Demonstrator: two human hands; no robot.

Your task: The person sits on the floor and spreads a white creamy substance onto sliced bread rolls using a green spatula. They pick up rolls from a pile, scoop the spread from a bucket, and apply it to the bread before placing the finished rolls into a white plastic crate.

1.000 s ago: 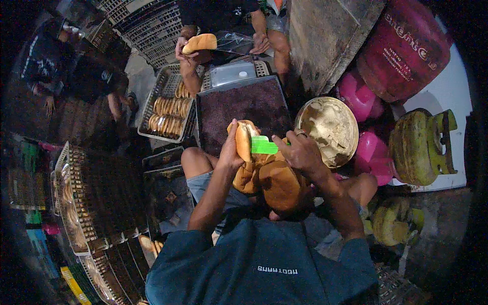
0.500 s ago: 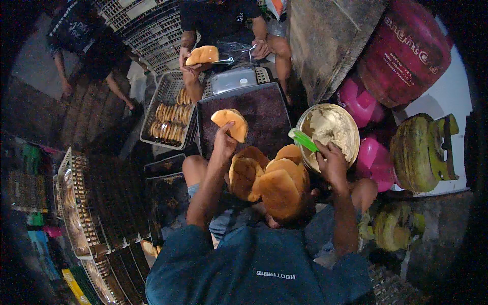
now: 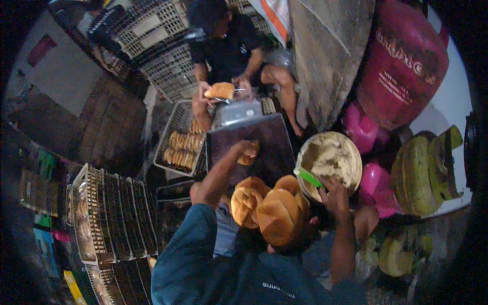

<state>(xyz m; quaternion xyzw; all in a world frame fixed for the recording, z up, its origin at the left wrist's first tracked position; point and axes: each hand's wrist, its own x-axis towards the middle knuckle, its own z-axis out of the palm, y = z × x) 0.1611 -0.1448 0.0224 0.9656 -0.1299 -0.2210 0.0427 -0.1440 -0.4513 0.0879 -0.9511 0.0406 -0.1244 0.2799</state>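
Note:
My left hand (image 3: 248,149) reaches over a dark tray (image 3: 287,127) that holds a layer of dark brown stuff. Its fingers are closed round a bread bun (image 3: 245,160), mostly hidden beneath the hand and low over the layer. At the near rim of a round tub (image 3: 358,152) of pale cream, my right hand (image 3: 333,194) grips a spreading tool with a green handle (image 3: 309,177). The tool's working end cannot be made out. Between my forearms, close to my body, several golden buns (image 3: 277,216) are piled up.
Across the tray a person (image 3: 223,56) holds a bun (image 3: 221,91) with clear plastic. A crate (image 3: 165,147) of packed buns stands left of the tray, and stacked crates (image 3: 114,213) nearer left. Gas cylinders, one pink (image 3: 401,66), one green (image 3: 419,175), stand right.
My left hand has lowered its bun from above the tray toward the dark layer. My right hand stays by the tub. The person opposite has brought bun and plastic together. The view has shifted.

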